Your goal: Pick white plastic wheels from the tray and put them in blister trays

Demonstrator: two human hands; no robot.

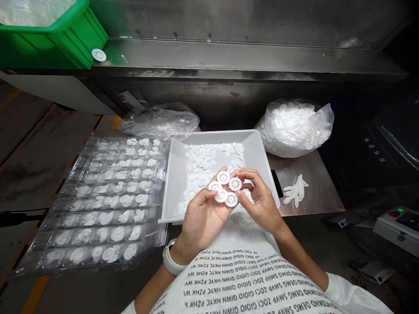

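Observation:
A ring-shaped cluster of several small white spoked plastic wheels [223,178] is held between my hands, above the near side of a grey tray [173,174]. My left hand [206,218] is palm up beneath the cluster, its thumb pressed on the left wheel. From the other side, my right hand [258,198] grips the right-hand wheels between thumb and fingers. Whether the wheels are joined to each other, I cannot tell. Many small white wheels [199,157] lie loose on the tray's floor.
Left of the tray lies a stack of clear plastic trays [108,187] with white parts in their pockets. Clear bags [294,126] of white parts stand behind. A white glove [295,191] lies right. A green bin [55,43] and one wheel [98,55] sit on the metal ledge.

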